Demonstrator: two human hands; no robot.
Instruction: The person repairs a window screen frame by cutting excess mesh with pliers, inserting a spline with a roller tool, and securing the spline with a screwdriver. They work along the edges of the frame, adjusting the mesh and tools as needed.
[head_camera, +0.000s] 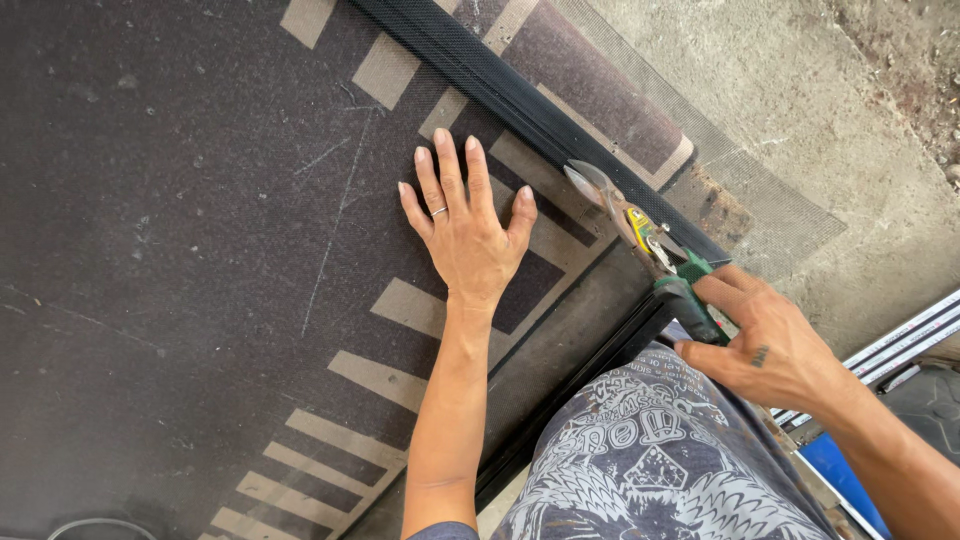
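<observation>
Two hands: R hand (770, 345) fingers round snips (640, 235), L hand (468, 235) just beside.

A dark counter (150, 200), scuffed and scratched, fills most of the view, its top printed with tan bars and blocks along the near edge. A sheet of fine black mesh (770, 215) lies over its right corner, one strip rolled or folded into a dark band (500, 95) running diagonally. The left hand (465, 235) lies flat on the counter, fingers spread, beside that band. Beyond the corner is a grey concrete floor (840, 110).
</observation>
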